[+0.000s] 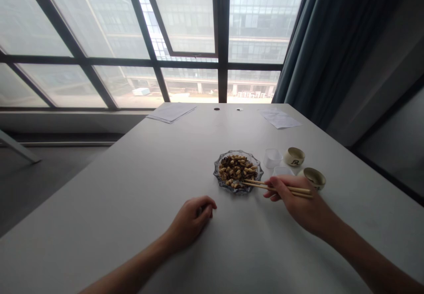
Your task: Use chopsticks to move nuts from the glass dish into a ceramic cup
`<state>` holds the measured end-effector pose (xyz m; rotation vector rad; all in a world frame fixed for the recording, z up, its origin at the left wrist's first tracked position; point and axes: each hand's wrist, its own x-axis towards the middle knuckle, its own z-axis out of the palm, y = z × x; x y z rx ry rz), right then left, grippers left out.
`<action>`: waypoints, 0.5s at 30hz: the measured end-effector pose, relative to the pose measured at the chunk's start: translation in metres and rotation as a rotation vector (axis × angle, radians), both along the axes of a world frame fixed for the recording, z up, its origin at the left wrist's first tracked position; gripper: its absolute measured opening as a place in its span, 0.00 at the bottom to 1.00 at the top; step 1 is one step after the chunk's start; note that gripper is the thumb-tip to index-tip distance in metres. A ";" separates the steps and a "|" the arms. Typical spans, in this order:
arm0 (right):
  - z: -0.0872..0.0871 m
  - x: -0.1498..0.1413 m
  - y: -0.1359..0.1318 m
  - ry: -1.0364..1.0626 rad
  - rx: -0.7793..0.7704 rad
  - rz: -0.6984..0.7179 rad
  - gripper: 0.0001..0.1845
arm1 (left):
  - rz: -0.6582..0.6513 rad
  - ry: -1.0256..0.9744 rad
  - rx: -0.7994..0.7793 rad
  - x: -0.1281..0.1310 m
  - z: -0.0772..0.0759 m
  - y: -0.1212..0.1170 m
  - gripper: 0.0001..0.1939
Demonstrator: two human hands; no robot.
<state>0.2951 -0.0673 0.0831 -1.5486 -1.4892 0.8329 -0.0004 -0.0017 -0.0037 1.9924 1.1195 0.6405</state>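
My right hand (291, 199) is closed around a pair of wooden chopsticks (285, 189). Their tips reach into a scalloped glass dish (259, 175), at its near right part. Unshelled peanuts (236, 165) mixed with dark, thin bits fill the dish; whether the tips pinch one is too small to tell. To the left of the dish, my left hand (194, 219) rests on the white table with its fingers loosely curled and nothing visible in them.
Two clear plastic cups (272, 158) and two beige ceramic cups (294, 156), one partly behind my right hand, stand right of the dish. Paper sheets lie at the far left (172, 112) and far right (280, 118) of the table (185, 152). Windows and a dark curtain (318, 42) lie beyond.
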 end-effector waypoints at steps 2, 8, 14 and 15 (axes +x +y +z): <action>0.000 -0.002 0.002 0.004 -0.004 -0.002 0.29 | -0.004 -0.002 0.001 0.000 -0.001 0.000 0.13; -0.007 -0.005 0.004 0.097 0.018 -0.069 0.29 | -0.002 -0.005 0.013 -0.001 -0.002 0.000 0.12; -0.007 0.001 0.000 0.291 0.063 -0.199 0.27 | -0.003 -0.007 0.014 -0.001 -0.002 -0.001 0.12; -0.004 0.004 -0.003 0.297 0.088 -0.215 0.27 | -0.003 -0.007 0.014 -0.001 -0.002 -0.001 0.12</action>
